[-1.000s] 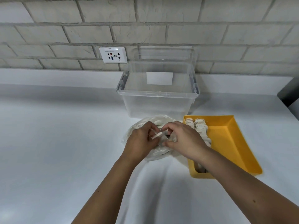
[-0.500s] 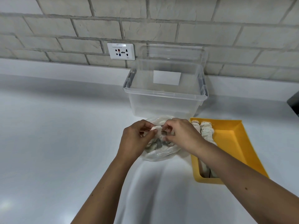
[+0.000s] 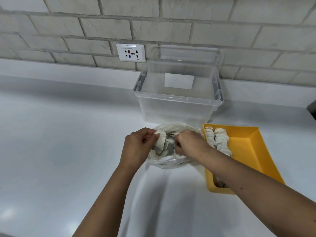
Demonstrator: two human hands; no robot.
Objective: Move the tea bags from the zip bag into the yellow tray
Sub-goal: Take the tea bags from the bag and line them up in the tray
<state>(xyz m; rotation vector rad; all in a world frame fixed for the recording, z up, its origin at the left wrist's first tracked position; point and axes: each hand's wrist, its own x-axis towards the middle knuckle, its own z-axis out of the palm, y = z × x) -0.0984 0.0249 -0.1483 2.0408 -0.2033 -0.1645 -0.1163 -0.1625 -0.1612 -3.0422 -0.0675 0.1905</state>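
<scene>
A clear zip bag (image 3: 169,161) lies on the white counter, its mouth spread open over a heap of pale tea bags (image 3: 166,147). My left hand (image 3: 136,147) pinches the bag's left rim and holds it open. My right hand (image 3: 189,144) reaches into the mouth with curled fingers among the tea bags; what it holds is hidden. Just right of the bag stands the yellow tray (image 3: 246,151). Two rows of tea bags (image 3: 218,141) lie along the tray's left side, partly hidden by my right forearm.
A clear plastic storage bin (image 3: 177,106) stands right behind the zip bag, against the brick wall. A wall socket (image 3: 130,52) sits above the counter's back ledge. A dark object (image 3: 312,108) shows at the right edge.
The camera has come closer and tilted. My left hand has pulled the bag's rim further left, so the mouth is wider. My right hand has dipped deeper among the tea bags.
</scene>
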